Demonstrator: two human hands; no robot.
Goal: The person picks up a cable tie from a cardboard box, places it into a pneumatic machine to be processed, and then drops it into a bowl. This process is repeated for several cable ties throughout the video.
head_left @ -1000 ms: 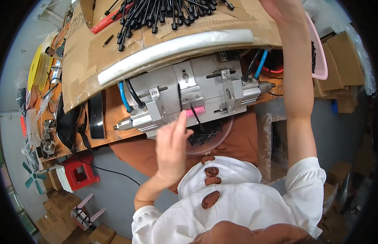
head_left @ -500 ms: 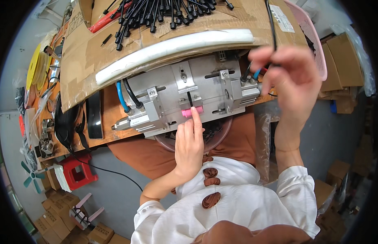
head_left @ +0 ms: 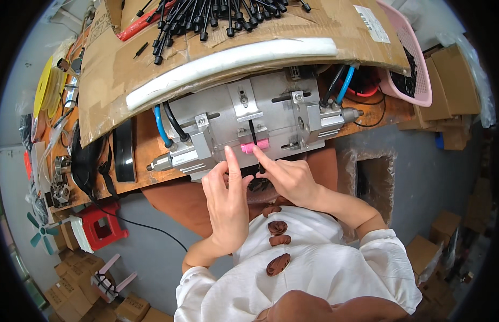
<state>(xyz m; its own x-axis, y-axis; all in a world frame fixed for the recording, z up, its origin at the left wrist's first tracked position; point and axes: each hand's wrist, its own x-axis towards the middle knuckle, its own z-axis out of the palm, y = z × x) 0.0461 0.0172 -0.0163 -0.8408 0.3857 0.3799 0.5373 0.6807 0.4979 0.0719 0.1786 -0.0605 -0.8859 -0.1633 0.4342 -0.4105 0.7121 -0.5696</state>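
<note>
Both hands low at the near edge of a metal plate (head_left: pixel 281 118) on the counter (head_left: pixel 145 147). Black rod (head_left: pixel 252 131) just ahead of the right fingers, running from a small metal bracket (head_left: pixel 249 110) down to a pink piece (head_left: pixel 247 147).

Right hand (head_left: pixel 293 181): index stretched to the spot where rod meets pink piece, thumb bent beneath; a dark bit shows between them. Cannot tell whether they pinch the rod or only rest by it. Left hand (head_left: pixel 225 201): index raised, the others curled, tip just left of the pink piece. Nothing seen in its grasp, though the thumb's far side is hidden; cannot tell for sure.

Handling, by judgement: rod thin, probably light, fairly stiff, perhaps with some spring. Smooth surface could let it roll under a fingertip. Unlikely to shatter; a sideways push might bend it. Best hold: a thumb-and-index pinch near the end closest to the right fingers, clear of the bracket. Pink piece looks smooth, perhaps plastic; steady it from its left end.

Beyond the fingers, past a white padded strip (head_left: pixel 233 71), more black rods (head_left: pixel 222 19) with knobbed ends lie heaped on cardboard (head_left: pixel 120 80).
</note>
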